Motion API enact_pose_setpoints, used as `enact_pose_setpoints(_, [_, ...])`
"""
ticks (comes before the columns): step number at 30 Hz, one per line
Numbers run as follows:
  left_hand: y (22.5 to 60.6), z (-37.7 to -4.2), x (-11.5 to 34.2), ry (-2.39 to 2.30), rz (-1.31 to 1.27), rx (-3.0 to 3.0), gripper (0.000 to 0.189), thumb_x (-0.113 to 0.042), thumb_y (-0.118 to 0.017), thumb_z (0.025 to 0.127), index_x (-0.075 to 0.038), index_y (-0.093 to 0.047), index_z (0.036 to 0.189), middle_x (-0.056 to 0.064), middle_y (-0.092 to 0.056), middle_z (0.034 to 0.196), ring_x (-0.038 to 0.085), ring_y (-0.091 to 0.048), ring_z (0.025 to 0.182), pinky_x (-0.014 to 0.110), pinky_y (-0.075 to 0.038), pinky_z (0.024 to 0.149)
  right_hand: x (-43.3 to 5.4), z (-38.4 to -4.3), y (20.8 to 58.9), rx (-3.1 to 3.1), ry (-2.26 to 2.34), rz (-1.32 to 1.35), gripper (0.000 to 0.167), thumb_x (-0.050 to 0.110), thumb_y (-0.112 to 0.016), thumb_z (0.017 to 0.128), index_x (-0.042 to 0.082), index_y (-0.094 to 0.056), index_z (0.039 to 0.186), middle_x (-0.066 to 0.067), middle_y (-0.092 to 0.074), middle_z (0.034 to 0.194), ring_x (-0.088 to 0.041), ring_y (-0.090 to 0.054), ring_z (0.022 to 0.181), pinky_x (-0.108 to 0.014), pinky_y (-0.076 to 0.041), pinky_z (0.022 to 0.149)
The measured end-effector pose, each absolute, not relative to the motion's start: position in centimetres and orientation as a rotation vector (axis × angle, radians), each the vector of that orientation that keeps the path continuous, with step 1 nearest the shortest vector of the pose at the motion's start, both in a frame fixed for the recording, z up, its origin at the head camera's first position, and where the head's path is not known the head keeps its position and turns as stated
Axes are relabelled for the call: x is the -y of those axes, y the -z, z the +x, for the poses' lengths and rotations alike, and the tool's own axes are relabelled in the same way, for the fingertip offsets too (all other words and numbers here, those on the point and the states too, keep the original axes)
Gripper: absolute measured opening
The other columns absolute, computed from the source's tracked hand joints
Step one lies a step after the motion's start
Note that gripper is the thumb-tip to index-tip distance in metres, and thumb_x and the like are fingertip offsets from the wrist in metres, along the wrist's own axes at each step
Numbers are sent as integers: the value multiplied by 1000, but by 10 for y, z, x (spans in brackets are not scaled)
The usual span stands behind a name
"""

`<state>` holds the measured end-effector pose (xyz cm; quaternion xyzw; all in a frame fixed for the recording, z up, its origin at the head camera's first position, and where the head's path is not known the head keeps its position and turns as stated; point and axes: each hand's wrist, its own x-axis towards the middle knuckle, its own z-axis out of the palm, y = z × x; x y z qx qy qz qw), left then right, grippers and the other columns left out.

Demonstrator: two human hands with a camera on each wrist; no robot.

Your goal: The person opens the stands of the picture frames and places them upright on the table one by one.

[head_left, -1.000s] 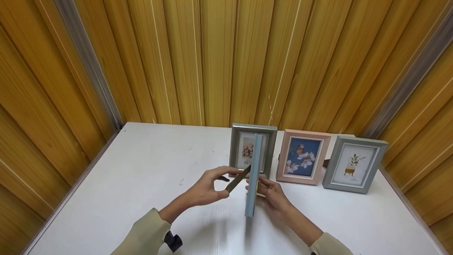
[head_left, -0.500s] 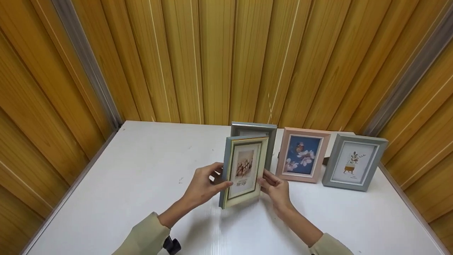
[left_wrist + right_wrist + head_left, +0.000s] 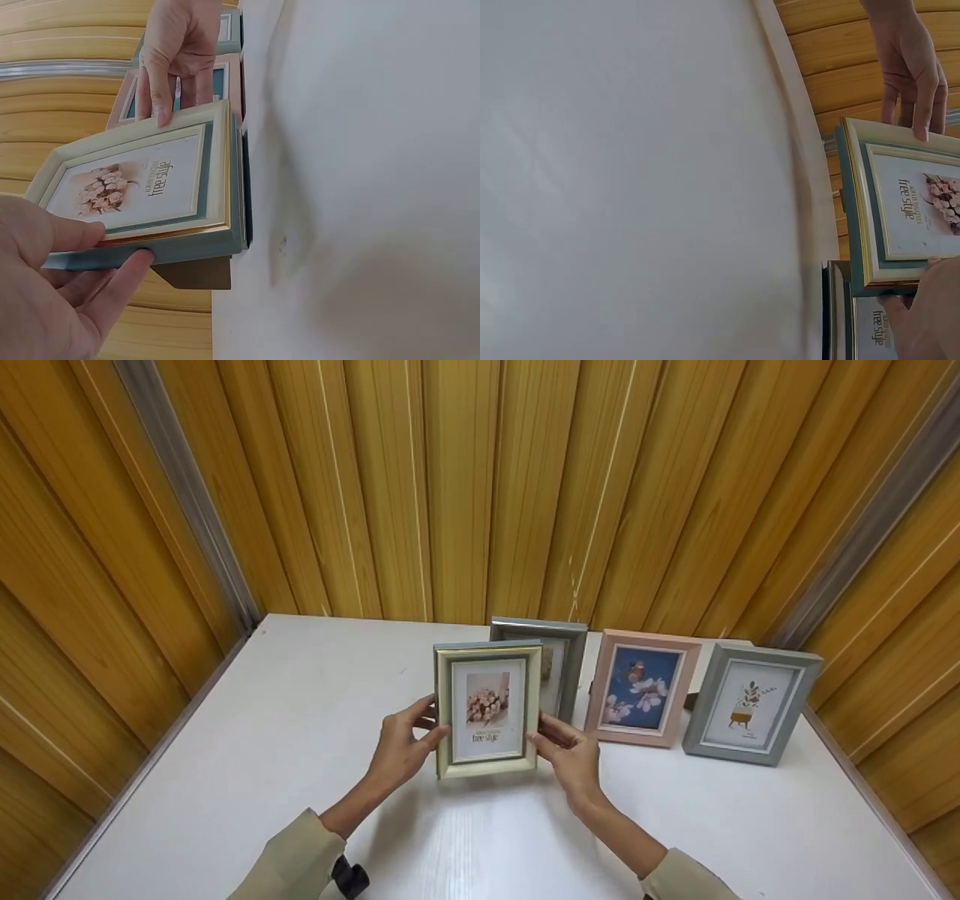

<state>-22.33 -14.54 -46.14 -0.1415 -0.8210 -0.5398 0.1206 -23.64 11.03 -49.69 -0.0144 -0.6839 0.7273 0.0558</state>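
Observation:
Between both hands, a cream picture frame [image 3: 487, 769] with gold edging, a blue-green side and a pink-flower print is held upright, facing me. My left hand [image 3: 403, 746] grips its left side, thumb in front and fingers behind. On the opposite side my right hand [image 3: 576, 761] pinches the edge in the same way. In the left wrist view a brown stand leg [image 3: 196, 273] juts out behind the cream frame. Partly hidden behind it stands a grey-brown picture frame [image 3: 574, 675]. Whether the held frame's bottom edge touches the table is hard to tell.
To the right, a pink picture frame [image 3: 651, 739] with a blossom print stands upright. Beyond it a grey-green picture frame [image 3: 731, 756] with a potted-plant print stands near the right edge of the white table [image 3: 300, 697]. Wood-patterned panels [image 3: 457, 495] rise behind and at both sides.
The cream frame has turned from edge-on to facing me and shifted left. My left hand has moved from its brown stand leg to its side edge. The other frames have stayed put.

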Motion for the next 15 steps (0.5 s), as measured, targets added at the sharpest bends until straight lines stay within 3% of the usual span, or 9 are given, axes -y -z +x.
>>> enact_pose_setpoints(5, [467,-226,158,1607,-365,2356,43,4,-68,92,10,-59,133,26,-71,116,36,-72,96,26,-62,67,-97,-241,497,2065,-2193,7,44,-4,-75,87,-10,-64,128,-21,-75,116,-8,-72,95,-22,-61,79])
enact_pose_setpoints(10, [472,-229,173,1631,-272,2339,43,6,-68,91,9,-60,133,27,-71,117,36,-72,97,27,-62,67,-80,-246,503,2125,-2062,85,39,-2,-78,85,-6,-69,123,-22,-75,114,-19,-74,99,-22,-61,79])
enact_pose_setpoints(15, [474,-233,190,1612,-224,2310,45,8,-68,90,10,-59,134,28,-71,117,38,-72,98,31,-63,68,-61,-251,505,2195,-1846,236,33,2,-77,87,-2,-72,120,-19,-76,112,-31,-74,102,-38,-59,94])
